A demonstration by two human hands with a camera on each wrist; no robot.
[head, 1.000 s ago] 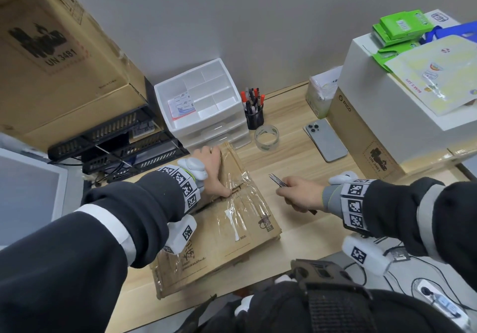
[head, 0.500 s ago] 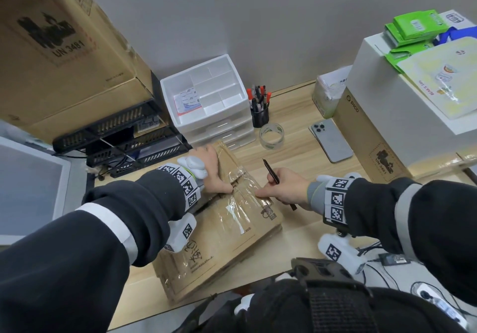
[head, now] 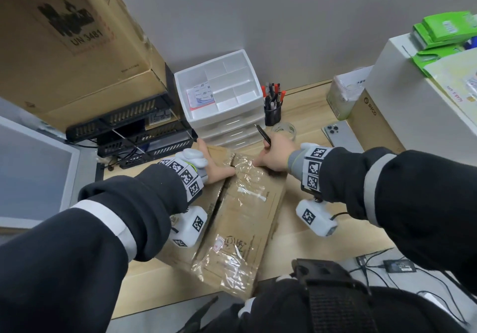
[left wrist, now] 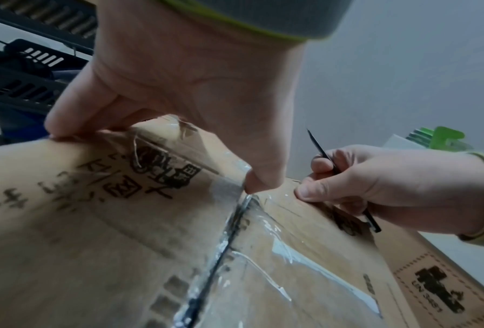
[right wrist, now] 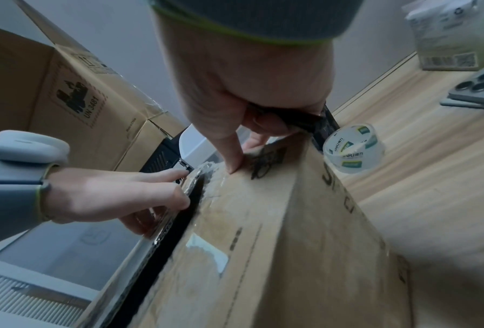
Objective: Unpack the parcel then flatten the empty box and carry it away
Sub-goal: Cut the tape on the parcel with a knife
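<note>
Right hand (head: 275, 153), just above centre of the head view, curls round a thin black blade tool (head: 263, 134) whose tip pokes up past the knuckles, while its thumb presses the parcel (head: 242, 219) top. Left hand (head: 215, 168), beside it to the left, lies spread on the other flap, thumb tip at the slit centre seam (fingers straight, gripping nothing). The parcel lies mid-frame on the wooden desk (head: 304, 229), its two top flaps parted by a dark gap, torn clear tape over them; its black printing is too blurred to read. Upper left, one big carton (head: 72, 43) marked "UN 3481". At right, a brown box (head: 371, 123) reads "PICO", partly cut off. One tape roll (right wrist: 353, 151) shows "deli" (hard to make out), and one phone (head: 340, 137) lies half hidden.
</note>
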